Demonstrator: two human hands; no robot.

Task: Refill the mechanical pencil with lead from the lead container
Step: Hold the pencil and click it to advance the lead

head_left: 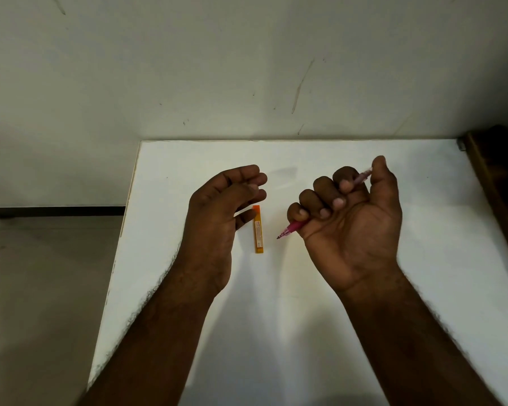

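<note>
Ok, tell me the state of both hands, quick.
Left hand: open, holds nothing, fingers loosely curled.
Right hand: grips the pink mechanical pencil.

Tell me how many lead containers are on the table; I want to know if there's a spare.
1. The orange lead container lies flat on the white table, between the left hand and right hand. No other shows, though the arms cover some tabletop.

White table (349, 332) fills the near and middle scene, its far edge against a pale wall (217, 68). Wall has thin scratch marks, longest one to the right. Dark wooden furniture (499, 177) sits at the table's far right corner. Left of the table, light floor (41, 288) with a dark strip along the wall base.
</note>
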